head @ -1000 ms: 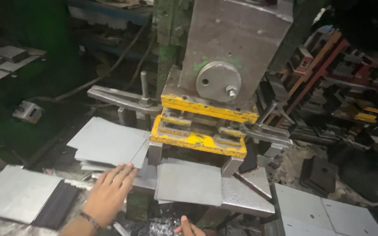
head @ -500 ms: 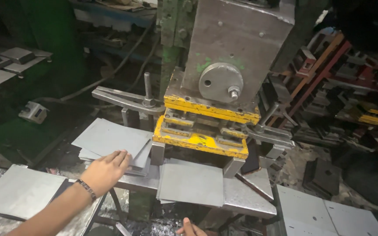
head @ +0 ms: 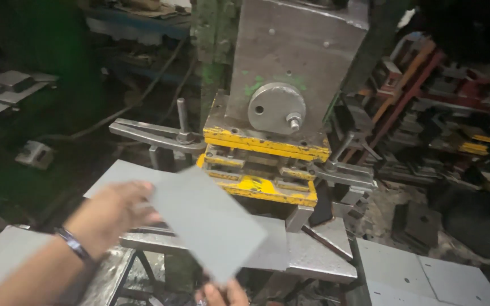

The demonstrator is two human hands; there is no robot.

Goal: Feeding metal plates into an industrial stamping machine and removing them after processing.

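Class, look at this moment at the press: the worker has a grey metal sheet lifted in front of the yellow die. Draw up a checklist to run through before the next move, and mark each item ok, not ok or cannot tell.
1. Left hand grips the grey metal sheet by its left edge: ok.
2. Right hand supports the sheet from below: cannot tell; only the fingertips show at the bottom edge.
3. Both hands are outside the yellow die: ok.
4. The die gap is free of an old blank: cannot tell; the opening is dark.
5. The sheet is level for feeding: not ok; it hangs tilted and blurred.
6. The press table in front of the die is free: ok.
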